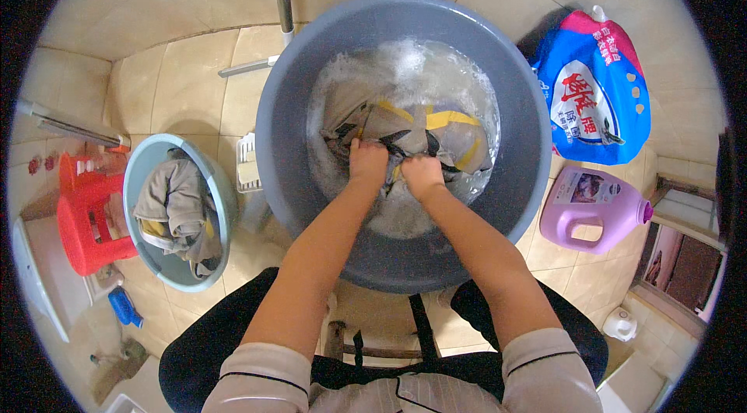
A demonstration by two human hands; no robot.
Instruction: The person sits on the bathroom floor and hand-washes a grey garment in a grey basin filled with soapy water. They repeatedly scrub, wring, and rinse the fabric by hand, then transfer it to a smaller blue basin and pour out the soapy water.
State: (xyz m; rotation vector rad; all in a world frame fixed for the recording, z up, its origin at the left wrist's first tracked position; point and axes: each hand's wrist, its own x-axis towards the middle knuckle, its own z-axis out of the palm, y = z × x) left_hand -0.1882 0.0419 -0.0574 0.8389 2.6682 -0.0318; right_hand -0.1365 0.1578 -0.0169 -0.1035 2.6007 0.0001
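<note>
A large grey-blue plastic tub (408,264) stands before me, holding sudsy water (408,60). A wet grey garment with yellow and black parts (402,115) lies in the water, spread across the middle of the tub. My left hand (367,163) is closed in a fist on the garment's near side. Close beside it, my right hand (422,173) grips another bunched part of the same cloth. A short stretch of fabric shows between the two fists. The fingertips of both hands are hidden in the folds.
Left of the tub, a light-blue basin (137,243) holds grey clothes (175,197); a red plastic stool (87,220) stands beyond it. A soap dish (247,162) sits between basin and tub. On the right are a blue detergent bag (607,92) and a purple jug (589,208).
</note>
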